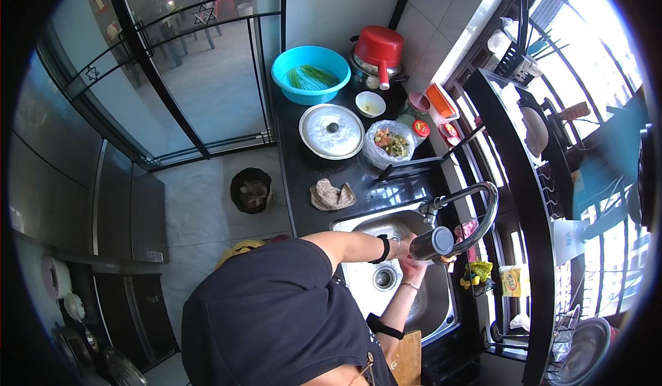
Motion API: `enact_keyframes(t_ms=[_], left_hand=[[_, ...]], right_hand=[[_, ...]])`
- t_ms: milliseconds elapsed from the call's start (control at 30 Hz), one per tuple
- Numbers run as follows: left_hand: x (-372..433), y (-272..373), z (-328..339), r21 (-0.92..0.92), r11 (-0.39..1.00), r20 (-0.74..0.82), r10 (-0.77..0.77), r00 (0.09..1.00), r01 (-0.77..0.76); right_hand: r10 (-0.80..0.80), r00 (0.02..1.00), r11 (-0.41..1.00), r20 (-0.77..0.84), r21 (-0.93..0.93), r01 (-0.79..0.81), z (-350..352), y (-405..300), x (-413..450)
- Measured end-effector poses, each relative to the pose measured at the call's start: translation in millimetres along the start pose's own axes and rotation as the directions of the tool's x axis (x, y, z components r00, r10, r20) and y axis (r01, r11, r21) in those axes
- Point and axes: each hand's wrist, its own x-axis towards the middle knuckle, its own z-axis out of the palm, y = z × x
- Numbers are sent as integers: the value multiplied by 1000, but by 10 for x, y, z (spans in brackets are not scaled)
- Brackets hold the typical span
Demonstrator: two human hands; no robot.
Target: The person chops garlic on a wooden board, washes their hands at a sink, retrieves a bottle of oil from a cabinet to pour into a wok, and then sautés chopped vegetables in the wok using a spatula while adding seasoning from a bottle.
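Observation:
Both my hands meet over the steel sink (434, 303), under the outlet end of the curved tap (491, 200). A dark cylinder with a grey cap (433, 244) sits at the tap's end and covers most of my fingers. My left hand (405, 245) comes in from the upper side, its wrist wearing a black band. Just below it is my right hand (414, 269), with a thin bracelet at the wrist. Whether either hand holds something is hidden. The sink drain (384, 279) shows beside my forearms.
Left of the sink lie a crumpled cloth (332, 196), a lidded pan (331, 131), a bag of food scraps (391, 144) and a blue basin (311, 76) with green stalks. A wooden board (407, 357) is at the sink's right end. A bin (251, 190) stands on the floor.

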Motion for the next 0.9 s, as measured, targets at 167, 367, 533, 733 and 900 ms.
enact_keyframes(t_ms=[167, 367, 533, 733, 900], left_hand=[[-139, 20, -1, 445, 893, -120, 129, 984, -62], [-305, -50, 294, 840, 537, -51, 219, 974, -76], [-385, 124, -149, 966, 247, -13, 351, 936, -79], [-253, 581, -61, 550, -813, 572, 199, 796, -192], [-203, 1033, -491, 247, -946, 719, 35, 694, -208]], right_hand=[[36, 998, 999, 50, 14, -36, -97, 115, 44], [-196, 975, 981, -104, -29, 194, -1180, 245, 399], [196, 964, 981, -180, 44, -191, -505, 208, 163], [466, 872, 835, -152, 400, -377, -848, 23, 59], [471, 878, 839, -79, 346, -419, -465, -83, -223]])
